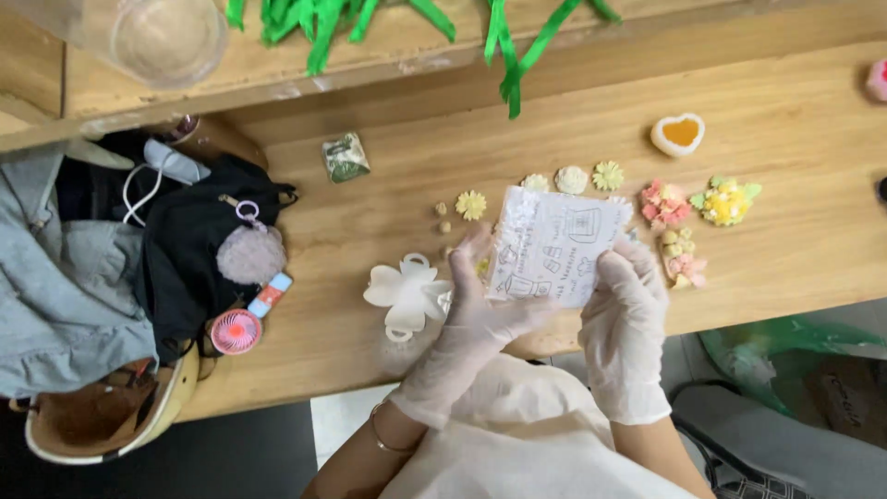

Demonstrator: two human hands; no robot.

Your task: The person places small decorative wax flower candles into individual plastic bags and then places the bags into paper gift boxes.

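Wooden table (795, 240): hands' packet (552, 246) hides small pieces.

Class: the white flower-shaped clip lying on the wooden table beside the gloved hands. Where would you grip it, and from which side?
Probably pinch the white flower-shaped clip across its narrow centre, coming from above. It lies flat on the table, petals spread wide, and the left hand crowds one side.

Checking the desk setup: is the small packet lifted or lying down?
Lifted: both gloved hands, left hand and right hand, hold the small packet above the wooden table.
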